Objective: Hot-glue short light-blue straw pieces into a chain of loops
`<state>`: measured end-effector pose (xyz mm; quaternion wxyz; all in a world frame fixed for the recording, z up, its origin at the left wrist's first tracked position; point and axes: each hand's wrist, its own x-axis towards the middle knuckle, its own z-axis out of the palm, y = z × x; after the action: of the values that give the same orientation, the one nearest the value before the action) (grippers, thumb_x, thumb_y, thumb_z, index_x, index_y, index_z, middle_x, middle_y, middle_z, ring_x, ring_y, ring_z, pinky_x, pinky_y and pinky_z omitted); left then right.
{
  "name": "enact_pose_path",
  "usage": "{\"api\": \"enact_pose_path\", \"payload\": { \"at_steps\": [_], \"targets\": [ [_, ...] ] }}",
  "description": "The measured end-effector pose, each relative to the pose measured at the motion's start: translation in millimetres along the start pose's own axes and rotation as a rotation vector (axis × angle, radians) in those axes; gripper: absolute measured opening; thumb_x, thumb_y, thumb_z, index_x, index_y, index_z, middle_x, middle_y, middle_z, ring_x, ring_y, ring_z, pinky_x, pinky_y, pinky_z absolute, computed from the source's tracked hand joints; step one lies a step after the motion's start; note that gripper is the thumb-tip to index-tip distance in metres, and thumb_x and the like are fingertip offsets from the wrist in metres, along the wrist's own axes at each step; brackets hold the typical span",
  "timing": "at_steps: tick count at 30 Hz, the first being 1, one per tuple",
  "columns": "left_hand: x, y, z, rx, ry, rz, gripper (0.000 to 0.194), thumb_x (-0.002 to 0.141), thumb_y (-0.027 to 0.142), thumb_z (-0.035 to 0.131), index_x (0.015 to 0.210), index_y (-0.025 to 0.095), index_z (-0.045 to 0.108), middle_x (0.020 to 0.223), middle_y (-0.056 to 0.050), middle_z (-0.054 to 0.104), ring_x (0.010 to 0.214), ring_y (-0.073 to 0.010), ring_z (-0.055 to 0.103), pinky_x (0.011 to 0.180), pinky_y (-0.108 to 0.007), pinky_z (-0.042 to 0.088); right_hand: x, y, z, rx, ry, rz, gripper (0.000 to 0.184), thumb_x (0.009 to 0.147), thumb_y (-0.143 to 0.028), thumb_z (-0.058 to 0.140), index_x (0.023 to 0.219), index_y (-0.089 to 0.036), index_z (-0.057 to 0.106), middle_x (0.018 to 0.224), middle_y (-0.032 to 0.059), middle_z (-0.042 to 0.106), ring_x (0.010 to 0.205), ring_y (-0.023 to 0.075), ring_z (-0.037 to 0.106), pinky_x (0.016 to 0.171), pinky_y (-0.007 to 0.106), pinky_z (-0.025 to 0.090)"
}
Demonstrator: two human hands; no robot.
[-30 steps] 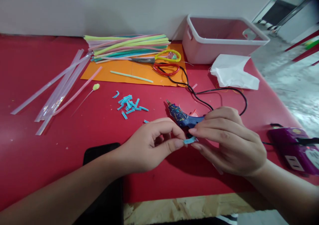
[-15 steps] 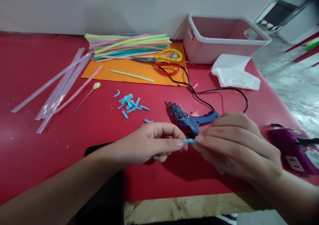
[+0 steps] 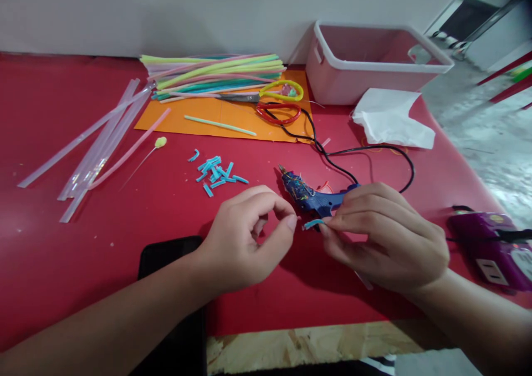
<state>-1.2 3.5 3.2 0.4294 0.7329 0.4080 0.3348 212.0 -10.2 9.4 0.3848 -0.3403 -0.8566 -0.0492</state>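
A short blue pipe cleaner piece [image 3: 313, 223] is pinched at one end between the thumb and fingers of my right hand [image 3: 384, 234]. Its free end points left, towards my left hand [image 3: 253, 234], and does not touch it. The thumb and forefinger of my left hand come together at the tips; whatever may be between them is too small to make out. Behind both hands lies a blue glue gun [image 3: 310, 196], its handle partly covered by my right hand. Several cut blue pipe cleaner pieces [image 3: 216, 171] form a loose pile beyond my left hand.
Long pipe cleaners [image 3: 216, 76] and scissors [image 3: 280, 101] rest on orange card [image 3: 166, 118]. Glue sticks [image 3: 103, 137] and a yellow-tipped wire [image 3: 160, 142] lie left. A bin [image 3: 374, 82], white paper [image 3: 393, 118] and purple power box [image 3: 494, 248] stand right; a black object [image 3: 170, 251] lies near my left forearm.
My left hand has let go of the blue pipe cleaner piece and drawn back to the left. My right hand keeps it, slightly raised and shifted left.
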Motion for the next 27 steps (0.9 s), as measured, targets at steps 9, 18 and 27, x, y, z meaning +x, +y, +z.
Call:
{"api": "enact_pose_path", "payload": {
  "at_steps": [9,18,27],
  "targets": [
    [-5.4,-2.3,6.4,0.258,0.067,0.274,0.008,0.087,0.016,0.062,0.088,0.013,0.069,0.084,-0.008,0.073,0.071,-0.0125,0.063,0.062,-0.022,0.047,-1.8,1.4,1.4,0.026,-0.021,-0.017,0.016,0.076,-0.008,0.074,0.076,-0.020,0.064,0.063,0.0023,0.067,0.059,0.0149,0.060,0.060,0.032,0.057],
    [-5.1,-2.0,6.3,0.221,0.052,0.217,0.008,0.085,0.014,0.062,0.084,0.017,0.069,0.077,-0.003,0.072,0.058,-0.0101,0.055,0.058,-0.022,0.046,-1.4,0.7,2.0,0.022,-0.037,-0.019,0.015,0.078,-0.008,0.072,0.077,-0.021,0.064,0.064,0.0005,0.066,0.058,0.0137,0.061,0.062,0.031,0.057],
    [-3.5,-1.5,6.4,0.175,0.052,0.164,0.006,0.082,0.013,0.065,0.081,0.016,0.070,0.075,-0.001,0.070,0.049,-0.0065,0.042,0.051,-0.022,0.037,-3.1,0.0,4.7,0.033,-0.022,-0.011,0.015,0.078,-0.008,0.074,0.078,-0.020,0.064,0.063,0.0011,0.066,0.059,0.0136,0.059,0.060,0.032,0.056]
  ]
}}
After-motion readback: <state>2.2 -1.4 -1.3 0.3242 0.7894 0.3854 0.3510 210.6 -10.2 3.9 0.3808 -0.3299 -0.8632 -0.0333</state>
